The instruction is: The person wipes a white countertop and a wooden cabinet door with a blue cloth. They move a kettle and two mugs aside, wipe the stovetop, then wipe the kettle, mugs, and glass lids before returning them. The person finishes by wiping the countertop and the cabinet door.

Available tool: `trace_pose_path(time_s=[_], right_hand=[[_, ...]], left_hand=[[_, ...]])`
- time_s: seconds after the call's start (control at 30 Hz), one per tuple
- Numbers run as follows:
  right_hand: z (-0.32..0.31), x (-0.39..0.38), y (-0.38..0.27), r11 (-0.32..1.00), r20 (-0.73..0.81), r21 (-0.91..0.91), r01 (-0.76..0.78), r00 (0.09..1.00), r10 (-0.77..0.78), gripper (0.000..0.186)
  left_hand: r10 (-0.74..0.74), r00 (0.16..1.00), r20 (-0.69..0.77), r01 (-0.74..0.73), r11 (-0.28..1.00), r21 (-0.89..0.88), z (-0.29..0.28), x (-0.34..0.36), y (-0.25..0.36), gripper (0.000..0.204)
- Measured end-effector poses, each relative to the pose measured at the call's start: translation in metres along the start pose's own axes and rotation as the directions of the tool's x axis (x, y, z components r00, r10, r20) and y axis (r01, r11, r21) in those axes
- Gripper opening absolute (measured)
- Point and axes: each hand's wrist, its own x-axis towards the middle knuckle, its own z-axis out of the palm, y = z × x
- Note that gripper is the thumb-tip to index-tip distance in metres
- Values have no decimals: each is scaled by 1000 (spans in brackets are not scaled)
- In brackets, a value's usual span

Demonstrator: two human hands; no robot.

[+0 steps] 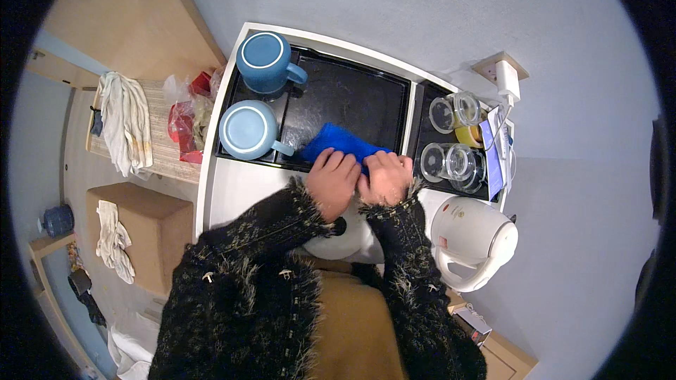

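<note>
A blue cloth (341, 142) lies bunched over the front edge of a black tray (345, 91). My left hand (332, 181) is closed on the cloth's near side, its fingers curled over it. Close beside it, my right hand (386, 177) also grips the cloth, near its right end. The fingertips are partly hidden in the folds. Left of the cloth, two blue mugs stand upside down on the tray: a darker mug (263, 62) at the back and a paler mug (248, 129) in front, its handle pointing toward the cloth.
Several clear glass cups (461, 163) stand on a second black tray at the right, by a roll of yellow tape (467, 136). A white electric kettle (468, 233) is near my right forearm. A plugged-in charger (507, 81) is on the wall. Plastic bags (186, 116) lie left.
</note>
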Motion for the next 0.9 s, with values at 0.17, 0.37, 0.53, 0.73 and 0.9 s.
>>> trace_pose_path(time_s=[0.17,0.37,0.53,0.73,0.9], right_hand=[[5,-6,19,998,37,-36,-43,998,45,18],[6,-6,14,975,-234,95,-203,947,220,14],[-33,-14,2,906,-394,363,-217,846,360,12],[-52,-52,-20,960,-248,262,-101,954,168,16],[-19,-97,-31,952,-110,280,-125,981,161,20]], left_hand=[[7,994,107,11,986,-168,11,7,-7,32],[2,1000,9,-1,994,-109,-23,-17,-1,45],[-87,983,163,128,957,-260,-58,-60,4,47],[-128,971,202,164,971,-173,-47,-89,3,57],[-118,967,226,174,953,-248,-31,-97,4,65]])
